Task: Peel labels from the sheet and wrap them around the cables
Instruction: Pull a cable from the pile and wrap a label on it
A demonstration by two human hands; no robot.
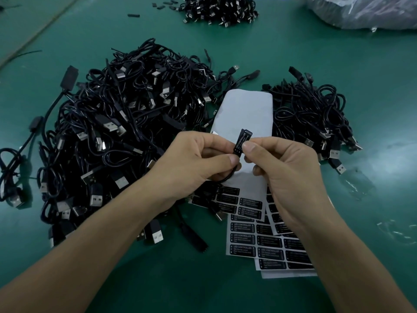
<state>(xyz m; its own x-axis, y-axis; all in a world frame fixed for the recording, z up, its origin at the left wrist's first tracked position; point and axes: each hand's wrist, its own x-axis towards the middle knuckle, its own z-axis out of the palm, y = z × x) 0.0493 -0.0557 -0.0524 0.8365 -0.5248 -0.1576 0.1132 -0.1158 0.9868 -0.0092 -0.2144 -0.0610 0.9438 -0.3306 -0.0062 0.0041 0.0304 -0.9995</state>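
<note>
Far left of the frame, I see the big heap of cables (108, 132) on the green table (158, 279). The left hand (194, 161) reaches in from the lower left. It pinches the bottom end of one cable's black controller block (242, 132) between thumb and forefinger, and the cord (229, 177) curls away under that hand.

The block sits at centre frame, between the two hands. Its long axis runs steeply from lower left to upper right, with the free end pointing to the upper right. A label (237, 144) runs lengthwise along it.

Just to the right, the right hand (288, 177) pinches the label's edge with its thumb tip. I judge this hand is best placed to smooth the label round the block. The label sheets (246, 240) lie below, at lower centre.
</note>
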